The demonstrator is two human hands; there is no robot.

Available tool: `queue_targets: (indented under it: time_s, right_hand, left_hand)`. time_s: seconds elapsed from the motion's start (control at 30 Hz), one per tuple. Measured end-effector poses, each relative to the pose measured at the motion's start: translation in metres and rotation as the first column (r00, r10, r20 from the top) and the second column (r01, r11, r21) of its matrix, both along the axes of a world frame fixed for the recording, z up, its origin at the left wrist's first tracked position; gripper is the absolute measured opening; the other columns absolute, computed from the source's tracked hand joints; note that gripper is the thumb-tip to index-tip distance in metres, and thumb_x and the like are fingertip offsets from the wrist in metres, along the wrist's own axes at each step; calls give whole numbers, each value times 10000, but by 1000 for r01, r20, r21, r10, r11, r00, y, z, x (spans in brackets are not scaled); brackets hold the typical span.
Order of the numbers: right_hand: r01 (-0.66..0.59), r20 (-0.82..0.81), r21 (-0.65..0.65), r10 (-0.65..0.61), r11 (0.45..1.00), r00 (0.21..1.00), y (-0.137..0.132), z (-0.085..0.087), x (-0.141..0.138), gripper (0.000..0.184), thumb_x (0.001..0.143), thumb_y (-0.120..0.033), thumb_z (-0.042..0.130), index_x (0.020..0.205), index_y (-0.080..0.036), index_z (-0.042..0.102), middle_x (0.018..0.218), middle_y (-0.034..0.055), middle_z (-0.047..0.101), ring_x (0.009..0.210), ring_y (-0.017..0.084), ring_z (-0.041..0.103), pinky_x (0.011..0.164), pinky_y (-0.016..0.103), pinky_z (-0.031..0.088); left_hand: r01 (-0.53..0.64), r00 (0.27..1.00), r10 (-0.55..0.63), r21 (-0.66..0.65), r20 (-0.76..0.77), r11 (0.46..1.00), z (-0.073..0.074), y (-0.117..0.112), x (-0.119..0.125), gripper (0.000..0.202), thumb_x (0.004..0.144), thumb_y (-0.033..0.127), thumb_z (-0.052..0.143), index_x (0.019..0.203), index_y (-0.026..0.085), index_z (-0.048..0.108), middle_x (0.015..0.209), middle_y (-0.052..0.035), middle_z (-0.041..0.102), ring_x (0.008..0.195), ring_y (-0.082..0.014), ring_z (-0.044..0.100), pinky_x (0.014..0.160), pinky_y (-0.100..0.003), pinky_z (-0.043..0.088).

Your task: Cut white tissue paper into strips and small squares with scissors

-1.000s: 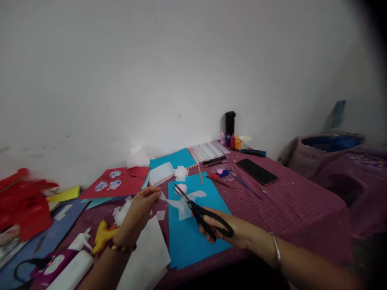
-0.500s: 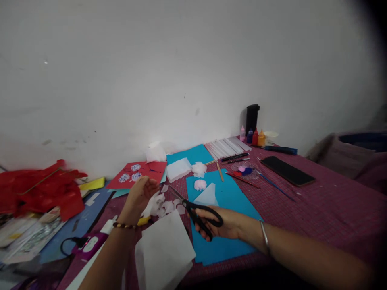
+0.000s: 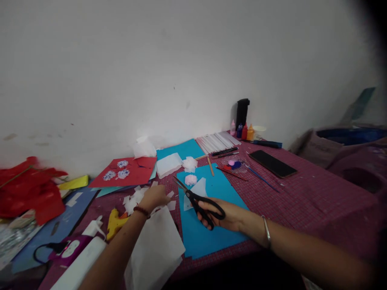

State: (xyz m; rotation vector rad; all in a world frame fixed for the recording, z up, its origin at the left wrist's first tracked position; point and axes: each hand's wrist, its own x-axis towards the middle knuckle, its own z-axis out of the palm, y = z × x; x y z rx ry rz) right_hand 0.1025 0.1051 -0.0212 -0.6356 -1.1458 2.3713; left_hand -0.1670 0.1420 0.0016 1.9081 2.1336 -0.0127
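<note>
My right hand (image 3: 208, 211) holds a pair of black-handled scissors (image 3: 198, 203) by the loops, blades parted slightly and pointing up and left. Beneath the scissors lies a blue sheet (image 3: 217, 237) with a pale pink crumpled paper puff (image 3: 190, 179) and a folded white tissue piece (image 3: 199, 188) on it. My left hand (image 3: 156, 197) is lowered onto white paper scraps (image 3: 134, 200), back up, fingers curled together; its fingertips and anything in them are hidden. A stack of white tissue sheets (image 3: 157, 245) lies just below it.
A red card (image 3: 142, 171) with painted puffs lies behind my left hand. A yellow glue gun (image 3: 115, 223) and a purple extension socket (image 3: 69, 249) sit left. Rightward are a phone (image 3: 272, 163), brushes, pencils and small paint bottles (image 3: 244, 131).
My left hand has moved right and down, from raised with loosely bent fingers to curled over the scraps. The view has shifted right. The scissors stay in my right hand.
</note>
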Motion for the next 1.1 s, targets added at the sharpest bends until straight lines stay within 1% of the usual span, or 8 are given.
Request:
queue_targets:
  time_s: [0.13,0.27,0.37,0.5,0.63,0.73,0.9,1.1]
  right_hand:
    - [8,-22,0,-8,1000,1000,-4,-3,3,438,742,-504,727,947,-167,537,716,-13,597,549,98,538,489,223,394]
    - [-18,-69,-34,15,999,997,-9,-4,0,455,728,-504,736,960,-169,533,722,-8,607,551,105,544,503,233,386]
    - [-66,-118,-97,54,993,992,-17,-4,-12,471,705,-514,744,947,-163,546,706,-5,621,537,112,555,530,254,400]
    - [-171,-219,-282,110,944,970,-32,-7,-45,436,757,-527,674,896,-120,603,705,24,638,576,144,600,664,341,470]
    - [-172,-235,-371,87,912,968,-47,-8,-88,344,883,-461,529,899,-127,611,682,43,647,585,174,613,677,392,490]
    - [-158,-203,-436,75,886,976,-54,-5,-114,353,932,-443,450,837,-137,600,644,37,634,560,173,612,661,383,497]
    - [-244,-223,-474,153,846,963,-64,5,-142,396,958,-464,387,827,-149,588,623,28,620,540,162,598,645,360,497]
    - [-60,-169,-370,-3,927,986,-75,17,-171,280,939,-380,437,837,-148,555,614,-8,568,515,119,540,576,282,452]
  left_hand:
    - [-146,969,157,-71,191,987,1,14,-9,325,892,329,594,1174,167,579,1186,-86,605,1005,-231,616,834,-431,531]
    - [-288,828,279,-58,487,956,21,11,-29,328,889,333,596,1164,154,585,1171,-76,611,984,-235,623,816,-425,539]
    - [-424,607,290,-7,739,906,34,-2,-42,307,900,325,582,1160,162,582,1155,-82,616,954,-210,628,799,-409,544]
    - [-634,217,148,24,965,773,34,-24,-49,284,912,330,566,1135,156,584,1095,-74,631,885,-182,638,749,-373,555]
    - [-771,-98,-57,-40,994,636,26,-47,-50,223,936,285,523,1083,139,605,982,-55,660,799,-156,649,707,-337,559]
    - [-823,-243,-183,-102,953,559,20,-63,-53,282,964,141,372,988,146,653,829,-46,677,748,-136,658,728,-305,556]
    - [-870,-314,-287,-153,905,468,6,-77,-65,207,950,259,485,1041,139,628,918,-44,674,758,-140,649,682,-306,551]
    - [-866,-202,-256,-50,945,497,-3,-81,-71,310,909,328,569,1172,164,573,1156,-86,614,941,-201,630,787,-398,548]
